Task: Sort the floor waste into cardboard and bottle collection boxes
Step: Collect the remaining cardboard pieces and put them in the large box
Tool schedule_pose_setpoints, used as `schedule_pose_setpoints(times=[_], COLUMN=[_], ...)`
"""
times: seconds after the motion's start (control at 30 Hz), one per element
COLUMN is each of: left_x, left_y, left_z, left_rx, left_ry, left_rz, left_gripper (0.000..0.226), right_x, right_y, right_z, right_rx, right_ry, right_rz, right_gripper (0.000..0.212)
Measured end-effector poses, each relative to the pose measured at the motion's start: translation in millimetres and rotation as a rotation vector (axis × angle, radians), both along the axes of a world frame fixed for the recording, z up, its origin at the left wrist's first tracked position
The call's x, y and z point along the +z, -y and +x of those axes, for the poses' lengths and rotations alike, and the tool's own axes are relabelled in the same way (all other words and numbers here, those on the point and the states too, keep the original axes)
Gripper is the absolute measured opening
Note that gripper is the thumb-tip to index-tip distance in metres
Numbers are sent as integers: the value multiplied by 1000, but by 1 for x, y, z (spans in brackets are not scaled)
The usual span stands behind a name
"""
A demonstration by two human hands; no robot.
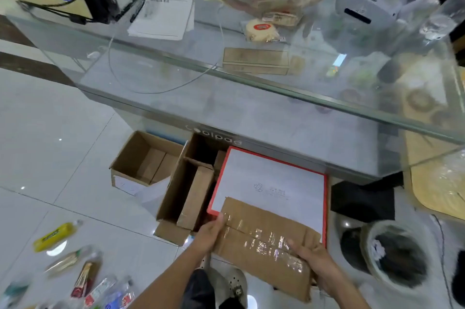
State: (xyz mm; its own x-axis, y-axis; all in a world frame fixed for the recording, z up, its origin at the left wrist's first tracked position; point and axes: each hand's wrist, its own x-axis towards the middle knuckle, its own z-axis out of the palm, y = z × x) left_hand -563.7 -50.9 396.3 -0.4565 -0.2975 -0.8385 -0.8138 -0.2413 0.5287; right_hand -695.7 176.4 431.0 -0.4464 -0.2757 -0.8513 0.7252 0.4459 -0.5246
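Head view: both hands grip a flattened, tape-glossed cardboard piece (264,243), left hand (210,234) fingers clamped at its 9 o'clock edge, right hand (315,262) at 4 o'clock, above a red-rimmed white box (271,182). Open cardboard boxes (148,157) stand at 10 o'clock; bottles (54,235) litter the floor at 8 o'clock.

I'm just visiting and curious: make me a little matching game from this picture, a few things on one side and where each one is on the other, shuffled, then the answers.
Things:
1. taped cardboard
2. yellow bottle
3. paper stack
4. bin

Places:
A. on the glass counter
B. on the floor at lower left
C. held in both hands, left hand and right hand
D. on the floor at far right

Pairs: 1-C, 2-B, 3-A, 4-D
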Motion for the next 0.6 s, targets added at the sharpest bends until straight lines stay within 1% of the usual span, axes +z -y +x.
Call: schedule_pose_setpoints(times=[0.07, 0.1, 0.13, 0.17, 0.2, 0.3, 0.37, 0.43, 0.53, 0.6], left_x=[-10, -15, -21, -25, -31, -47, -43, -42, -45, -50], left_y=[-11, -16, -19, -23, -25, -25, -21, -16, -8, -4], left_z=[14, 21, 27, 31, 33, 27, 15, 6, -1, -4], left_rx=[-71, -84, -90, -89, -85, -82, -76, -60, -49, -82], left_ry=[30, 42, 42, 39, 37, 0, -51, -90, -97, -97], left_rz=[53, 75, 82, 68, 40, -43, -42, -71, -153, -182], left_gripper=[46, 43, 36, 29, 24, 21, 16, 11, 8, 8], right_x=[-9, -15, -22, -28, -31, -42, -47, -52, -64, -76], right_y=[-13, -19, -24, -28, -31, -31, -27, -20, -10, -10], right_z=[6, 10, 14, 16, 18, 11, -1, -13, -26, -28], right_rx=[46, 61, 70, 74, 79, 27, 3, 9, 58, 74], right_ry=[42, 55, 52, 44, 36, -15, -42, -66, -115, -131], right_rz=[37, 53, 62, 72, 91, 128, 116, 98, 74, 84], right_gripper=[80, 95, 101, 99, 89, 41, 22, 16, 12, 11])
